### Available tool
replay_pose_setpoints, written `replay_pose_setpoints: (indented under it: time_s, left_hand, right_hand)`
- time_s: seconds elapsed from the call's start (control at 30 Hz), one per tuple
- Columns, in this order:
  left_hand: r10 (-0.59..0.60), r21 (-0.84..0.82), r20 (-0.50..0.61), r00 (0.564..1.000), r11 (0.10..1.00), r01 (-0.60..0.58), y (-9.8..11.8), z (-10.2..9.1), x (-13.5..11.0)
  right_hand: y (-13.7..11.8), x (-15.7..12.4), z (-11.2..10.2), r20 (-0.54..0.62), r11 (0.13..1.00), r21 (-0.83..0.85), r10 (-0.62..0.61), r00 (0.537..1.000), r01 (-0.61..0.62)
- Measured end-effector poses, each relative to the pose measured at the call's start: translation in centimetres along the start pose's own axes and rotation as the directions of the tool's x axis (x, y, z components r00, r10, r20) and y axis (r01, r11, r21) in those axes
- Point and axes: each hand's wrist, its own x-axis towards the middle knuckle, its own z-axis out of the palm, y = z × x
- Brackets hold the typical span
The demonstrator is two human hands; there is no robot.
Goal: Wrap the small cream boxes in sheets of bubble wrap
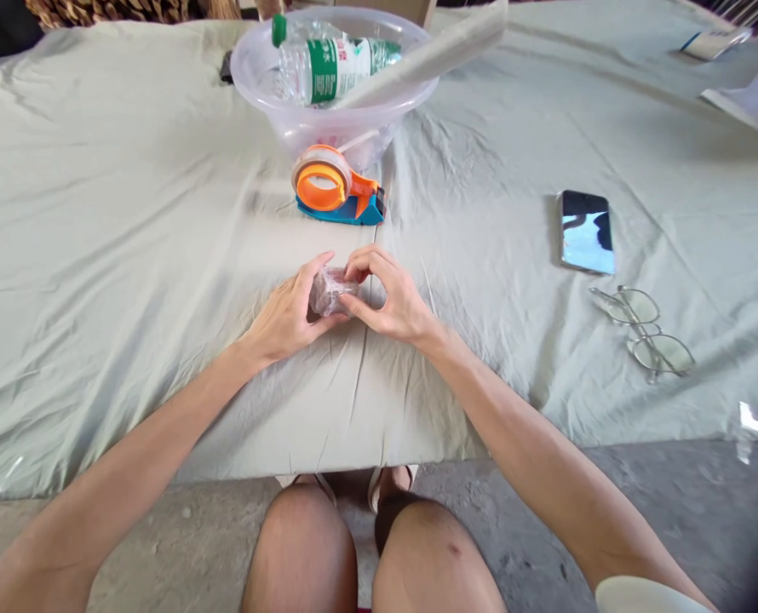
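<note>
Between my hands, on or just above the cloth, is a small lump wrapped in clear plastic point(331, 291); what lies inside the wrap I cannot make out. My left hand point(289, 312) curves round its left side, thumb below and fingers above. From the right, my right hand point(392, 298) pinches the plastic with thumb and index finger. Beyond both hands stands an orange and blue tape dispenser point(366, 206) carrying a roll of clear tape.
Behind the dispenser, a clear plastic basin point(264, 94) holds a green-labelled bottle point(334, 68) and a pale roll point(443, 53). To the right lie a phone point(587, 232) and eyeglasses point(647, 332). A clear scrap point(748, 426) hangs at the table's front edge.
</note>
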Motion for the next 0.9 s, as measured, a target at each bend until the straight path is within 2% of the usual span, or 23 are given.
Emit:
replay_pose_setpoints:
  time_s: [0.17,0.33,0.43,0.5,0.67,0.9]
  left_hand:
    - [0.025,0.060,-0.048,0.999,0.998,-0.022,0.8,0.0,0.1]
    - [0.105,0.108,-0.041,0.994,0.989,-0.100,0.7,-0.2,0.2]
    - [0.139,0.115,-0.037,0.990,0.984,-0.133,0.6,-0.2,0.3]
    - [0.111,0.094,-0.036,0.993,0.990,-0.107,0.6,-0.2,0.4]
    - [0.004,-0.008,-0.026,1.000,1.000,-0.004,0.4,-0.4,0.6]
    - [0.005,-0.095,-0.040,0.999,0.995,-0.008,0.3,-0.7,0.9]
  right_hand:
    - [-0.6,0.1,-0.4,0.031,1.000,-0.010,0.005,1.000,-0.004]
    - [-0.3,0.0,-0.4,-0.004,0.999,-0.045,0.000,1.000,0.000]
    - [-0.1,0.0,-0.2,-0.032,0.997,-0.063,-0.042,0.999,0.040]
    - [0.1,0.0,0.1,-0.047,0.996,-0.066,-0.057,0.997,0.054]
    - [0.0,-0.2,0.6,-0.102,0.996,-0.091,-0.005,0.995,-0.005]
    - [-0.7,-0.5,0.7,-0.136,0.993,-0.106,-0.058,0.989,0.044]
